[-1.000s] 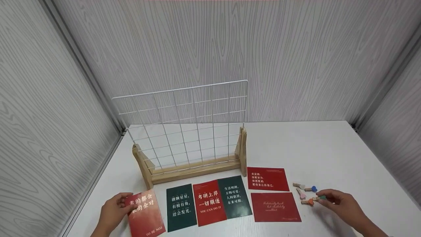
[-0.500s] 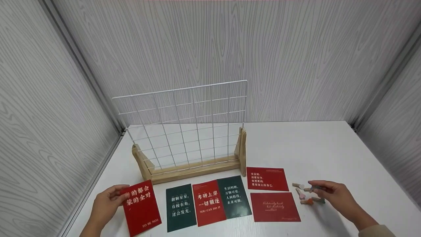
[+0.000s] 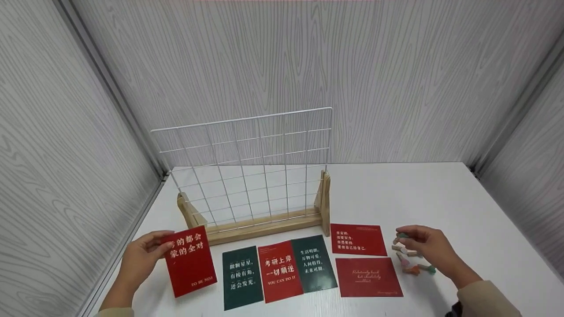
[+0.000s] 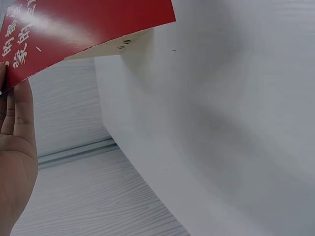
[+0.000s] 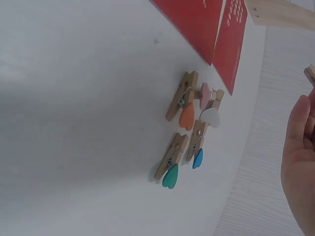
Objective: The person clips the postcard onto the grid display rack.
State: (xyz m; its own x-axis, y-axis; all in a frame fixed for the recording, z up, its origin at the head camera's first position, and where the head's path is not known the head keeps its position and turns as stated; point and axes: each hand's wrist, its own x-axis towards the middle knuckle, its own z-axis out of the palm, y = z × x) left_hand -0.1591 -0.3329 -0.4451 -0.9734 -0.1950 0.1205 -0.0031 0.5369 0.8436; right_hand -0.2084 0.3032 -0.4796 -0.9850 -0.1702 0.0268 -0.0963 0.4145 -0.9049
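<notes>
My left hand point(image 3: 142, 256) pinches a red card point(image 3: 194, 264) with white Chinese lettering by its upper left edge. The card is raised and tilted in front of the rack's left foot. In the left wrist view the fingers point(image 4: 22, 113) lie behind the card. On the right, my right hand point(image 3: 431, 248) holds a small wooden clothespin point(image 3: 400, 237) between thumb and fingers, a bit of green showing on it. Its end point(image 5: 310, 73) just enters the right wrist view. Below lie several clothespins with coloured hearts, among them an orange one point(image 5: 183, 98), a green one point(image 5: 171, 160) and a blue one point(image 5: 196, 142).
A white wire grid rack point(image 3: 251, 176) on a wooden base point(image 3: 264, 226) stands at the back left. Before it lie a green card point(image 3: 242, 277), a red card point(image 3: 280, 270) and another green card point(image 3: 314, 264). Two red cards point(image 3: 369, 277) lie right of these.
My left hand has lifted the red card up and slightly left off the table. My right hand has moved up and left from the clothespin pile, carrying a clothespin.
</notes>
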